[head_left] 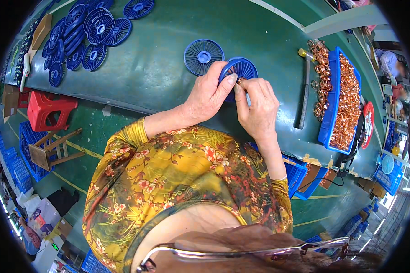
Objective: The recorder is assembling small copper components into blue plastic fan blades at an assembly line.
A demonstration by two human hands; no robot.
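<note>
My left hand [206, 94] grips the rim of a blue spoked plastic wheel [247, 66], tilted up from the green table. The fingers of my right hand [260, 108] are pinched close to its middle, where a small copper-coloured piece [240, 81] shows; most of that piece is hidden. A second blue spoked wheel [203, 56] lies flat on the table just left of the held one, hub facing up. To the right, a hammer [304, 88] with a yellow head and dark handle rests beside a spread of loose copper-coloured rings [322, 68].
A blue tray [329, 109] full of copper-coloured rings stands at the table's right side. Blue wheels [77, 34] are heaped at the far left. On the floor to the left are a red plastic stool [50, 109] and a wooden stool [54, 152]. Other people sit at the far right.
</note>
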